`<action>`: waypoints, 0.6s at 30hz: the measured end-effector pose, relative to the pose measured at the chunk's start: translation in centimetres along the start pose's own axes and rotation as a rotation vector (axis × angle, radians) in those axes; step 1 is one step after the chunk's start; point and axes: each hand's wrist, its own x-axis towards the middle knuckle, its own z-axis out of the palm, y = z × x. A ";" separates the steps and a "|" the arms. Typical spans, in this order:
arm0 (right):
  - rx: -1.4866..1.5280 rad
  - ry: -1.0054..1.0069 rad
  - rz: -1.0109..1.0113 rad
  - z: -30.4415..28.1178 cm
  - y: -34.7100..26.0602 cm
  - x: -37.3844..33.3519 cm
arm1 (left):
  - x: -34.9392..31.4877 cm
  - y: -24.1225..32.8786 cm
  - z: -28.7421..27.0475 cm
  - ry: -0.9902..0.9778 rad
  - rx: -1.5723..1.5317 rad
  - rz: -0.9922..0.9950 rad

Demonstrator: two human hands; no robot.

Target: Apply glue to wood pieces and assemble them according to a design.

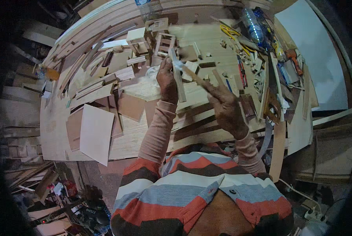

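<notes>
My left hand (167, 80) is closed around a narrow wooden strip (179, 84), held upright above the middle of the bench. In my right hand (225, 108) is a thin wooden stick (195, 77), pointing up and left. Its far tip carries something white, blurred, like glue, and is at the strip or just beside it; I cannot tell if they touch. Just left of my left hand lies a whitish, see-through round thing (152, 73), partly covered by the hand. Beyond the strip stand a small wooden frame (165, 44) and a small stool-like wooden piece (137, 36).
Loose wood strips (101, 84) and offcuts cover the workbench's left. A white panel (97, 131) lies at the near left edge. On the right are a handsaw (271, 104), a yellow cord (231, 32), a plastic bottle (252, 27) and a large white sheet (313, 51).
</notes>
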 end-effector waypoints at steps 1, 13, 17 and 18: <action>-0.044 -0.007 -0.032 0.2 0.0 0.3 | 0.0 0.0 0.1 -0.004 -0.076 -0.056; 0.087 -0.116 0.113 0.1 -0.6 -2.7 | 3.0 -0.1 -0.7 0.118 -0.113 -0.051; 0.099 -0.168 0.223 -1.2 -0.7 -3.0 | 3.1 -0.2 -1.8 0.101 -0.035 -0.029; 0.096 -0.106 0.174 -1.6 -0.5 -2.6 | 2.9 -0.5 -1.6 0.094 0.055 0.012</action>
